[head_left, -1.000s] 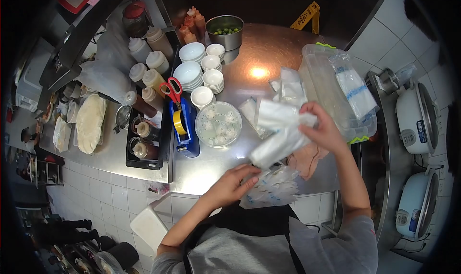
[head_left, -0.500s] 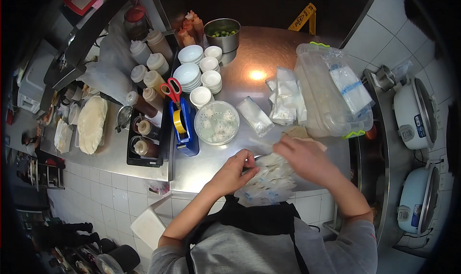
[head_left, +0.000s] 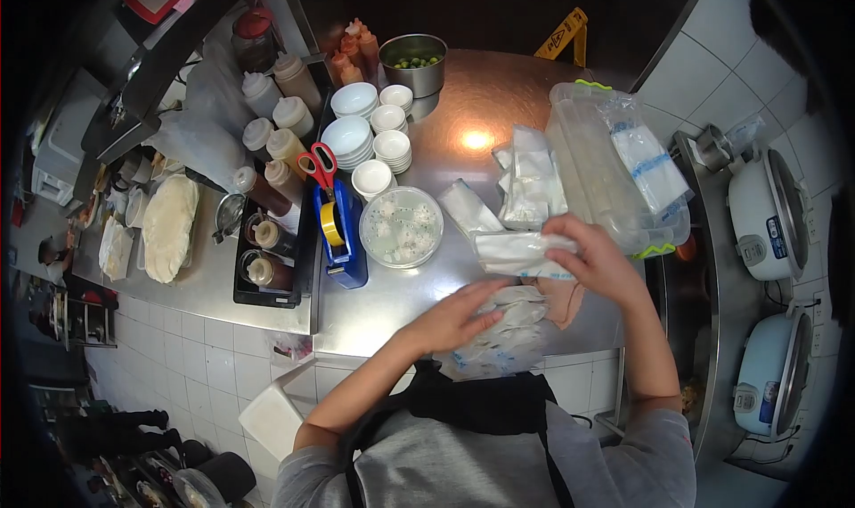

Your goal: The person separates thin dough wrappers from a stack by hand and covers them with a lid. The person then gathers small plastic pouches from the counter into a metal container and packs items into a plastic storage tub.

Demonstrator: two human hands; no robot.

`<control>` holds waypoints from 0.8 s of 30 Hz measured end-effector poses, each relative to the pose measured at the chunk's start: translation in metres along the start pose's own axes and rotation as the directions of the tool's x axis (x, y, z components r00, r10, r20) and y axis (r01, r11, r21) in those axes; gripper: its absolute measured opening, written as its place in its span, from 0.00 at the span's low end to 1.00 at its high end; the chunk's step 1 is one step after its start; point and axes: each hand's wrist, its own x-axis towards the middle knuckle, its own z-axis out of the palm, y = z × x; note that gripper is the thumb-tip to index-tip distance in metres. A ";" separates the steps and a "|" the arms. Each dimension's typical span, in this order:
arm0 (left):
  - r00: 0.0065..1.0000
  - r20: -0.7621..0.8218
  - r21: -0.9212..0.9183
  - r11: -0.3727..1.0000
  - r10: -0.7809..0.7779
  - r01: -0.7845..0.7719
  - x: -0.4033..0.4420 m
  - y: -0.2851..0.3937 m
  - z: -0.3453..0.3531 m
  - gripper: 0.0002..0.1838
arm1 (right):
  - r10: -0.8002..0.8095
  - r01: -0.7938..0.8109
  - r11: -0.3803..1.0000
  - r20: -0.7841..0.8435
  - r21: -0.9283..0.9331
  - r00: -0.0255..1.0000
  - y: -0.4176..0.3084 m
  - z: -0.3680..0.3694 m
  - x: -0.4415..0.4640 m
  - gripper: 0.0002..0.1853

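Observation:
My right hand (head_left: 592, 257) pinches the right end of a folded white plastic packet (head_left: 521, 253) above the steel counter. Below it, my left hand (head_left: 454, 319) lies with its fingers stretched out at the left side of a pile of crumpled clear bags (head_left: 503, 334) on the counter's front edge. One flat packet (head_left: 470, 208) and a stack of similar packets (head_left: 533, 183) lie just behind the held one. An orange-brown cloth (head_left: 563, 300) shows beneath my right hand. Left of these stands a round lidded container (head_left: 403, 227).
A blue tape dispenser (head_left: 341, 241) holds red scissors (head_left: 318, 164). Bowl stacks (head_left: 348, 140) and a metal pot (head_left: 413, 64) stand behind. At the right is a clear plastic bin (head_left: 592, 178) with packets on it; squeeze bottles (head_left: 283, 146) fill the left side.
My right hand has moved from the bag pile up and right, now with a folded packet in it. My left hand's fingers, curled half a second ago, are stretched over the pile.

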 end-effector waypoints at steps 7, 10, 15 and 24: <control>0.955 0.282 0.420 0.907 -0.092 -0.037 -0.018 0.023 0.034 0.43 | -0.045 0.133 0.924 0.243 -0.359 0.969 -0.023 0.009 0.005 0.11; 0.970 0.238 0.440 0.896 -0.054 -0.058 -0.019 0.024 0.036 0.42 | -0.084 0.248 0.861 0.356 -0.445 0.931 -0.025 0.041 0.012 0.08; 0.990 0.143 0.269 0.961 0.020 -0.058 -0.028 0.036 0.011 0.27 | -0.072 0.308 0.844 0.475 -0.439 0.877 0.011 0.108 0.015 0.07; 0.951 -0.195 -0.170 0.963 -0.239 0.207 -0.036 0.035 -0.058 0.10 | -0.008 0.146 0.967 0.545 -0.209 0.838 0.007 0.098 0.025 0.08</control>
